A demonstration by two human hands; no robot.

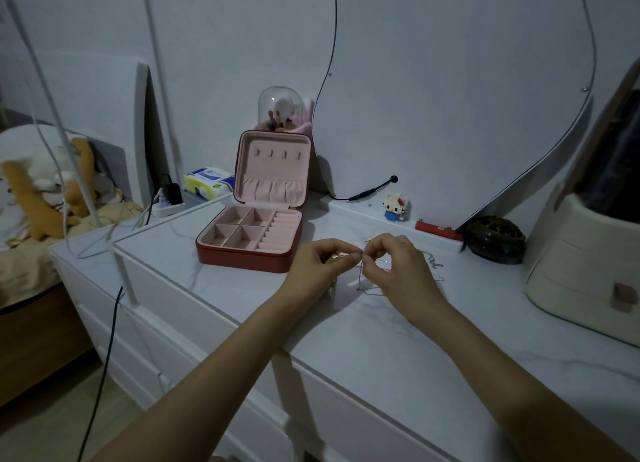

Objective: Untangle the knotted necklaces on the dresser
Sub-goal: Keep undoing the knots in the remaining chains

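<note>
Thin silver necklaces lie tangled on the white marble dresser top, partly lifted between my hands. My left hand pinches a chain with thumb and fingertips at its right side. My right hand pinches the chain right beside it, fingertips almost touching those of the left. A loop of chain hangs below the pinch and trails on the top. More chain lies to the right of my right hand. The knot itself is too fine to make out.
An open red jewellery box with pink lining stands left of my hands. A dark openwork bowl, a cream organiser and a small block figure stand at the back right. The dresser's front edge runs under my forearms. Cables hang at the left.
</note>
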